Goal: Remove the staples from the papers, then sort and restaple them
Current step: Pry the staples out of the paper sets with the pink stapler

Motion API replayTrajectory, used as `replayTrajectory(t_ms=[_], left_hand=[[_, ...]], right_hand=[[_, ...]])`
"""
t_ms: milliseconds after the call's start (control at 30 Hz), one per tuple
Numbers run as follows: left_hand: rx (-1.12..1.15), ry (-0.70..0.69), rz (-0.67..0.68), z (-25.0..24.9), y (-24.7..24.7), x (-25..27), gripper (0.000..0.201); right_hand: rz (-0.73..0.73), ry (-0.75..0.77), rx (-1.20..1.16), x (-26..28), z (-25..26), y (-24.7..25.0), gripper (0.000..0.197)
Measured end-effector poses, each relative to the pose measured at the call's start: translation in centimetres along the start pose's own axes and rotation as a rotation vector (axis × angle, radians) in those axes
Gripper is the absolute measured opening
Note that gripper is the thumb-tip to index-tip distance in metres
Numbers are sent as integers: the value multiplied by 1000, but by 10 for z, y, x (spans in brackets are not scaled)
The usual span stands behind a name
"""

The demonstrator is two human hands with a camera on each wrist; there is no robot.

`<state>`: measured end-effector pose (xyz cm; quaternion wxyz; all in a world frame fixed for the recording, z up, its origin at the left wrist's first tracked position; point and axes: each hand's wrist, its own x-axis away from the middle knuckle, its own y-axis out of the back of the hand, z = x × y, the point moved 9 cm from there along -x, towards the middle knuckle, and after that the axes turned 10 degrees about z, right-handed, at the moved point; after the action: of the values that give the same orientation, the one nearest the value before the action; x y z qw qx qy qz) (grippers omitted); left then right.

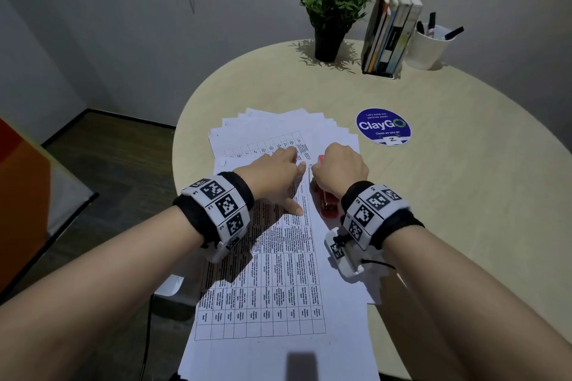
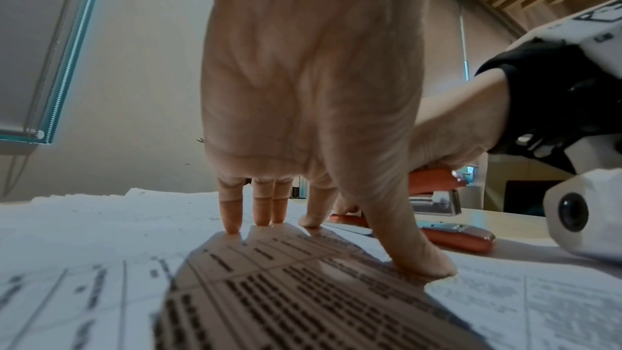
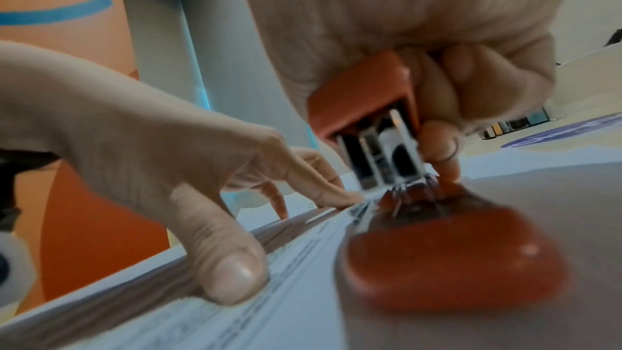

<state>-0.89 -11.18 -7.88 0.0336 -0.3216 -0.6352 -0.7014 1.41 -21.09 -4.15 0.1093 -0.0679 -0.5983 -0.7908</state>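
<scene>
At frame centre in my head view, my left hand (image 1: 272, 173) presses straight, spread fingers (image 2: 232, 212) onto the printed papers (image 1: 278, 272) on the tabletop (image 1: 433, 195). Just right of it, my right hand (image 1: 340, 170) is clenched around the red stapler (image 1: 328, 207), which stands on the papers' right edge.

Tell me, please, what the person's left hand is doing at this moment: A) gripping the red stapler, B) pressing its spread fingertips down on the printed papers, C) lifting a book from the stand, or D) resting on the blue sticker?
B: the left hand has its straight fingers and thumb planted on the papers, while the right hand grips the red stapler beside it.
</scene>
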Motion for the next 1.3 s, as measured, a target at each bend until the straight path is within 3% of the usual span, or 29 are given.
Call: replayTrajectory(t_ms=[167, 500, 700, 767, 900, 1033, 1233, 1300], left_hand=[[9, -3, 10, 0, 0, -2, 96], [16, -8, 2, 1, 0, -3, 92], [58, -15, 3, 3, -1, -2, 81], [131, 12, -35, 14, 1, 1, 74], [274, 168, -55, 56, 10, 6, 84], [347, 181, 33, 60, 12, 1, 62], [363, 117, -8, 40, 20, -13, 66], [387, 85, 17, 33, 15, -16, 48]], right_hand=[[-30, 93, 134, -4, 12, 2, 20], [-16, 56, 41, -17, 7, 2, 25], [25, -51, -279, -30, -15, 6, 17], [27, -68, -482, -37, -35, 3, 26], [-19, -55, -829, -64, -93, -5, 49], [-16, -34, -1070, -17, -86, 32, 44], [117, 115, -1119, -16, -95, 48, 30], [150, 121, -1072, -14, -101, 46, 34]])
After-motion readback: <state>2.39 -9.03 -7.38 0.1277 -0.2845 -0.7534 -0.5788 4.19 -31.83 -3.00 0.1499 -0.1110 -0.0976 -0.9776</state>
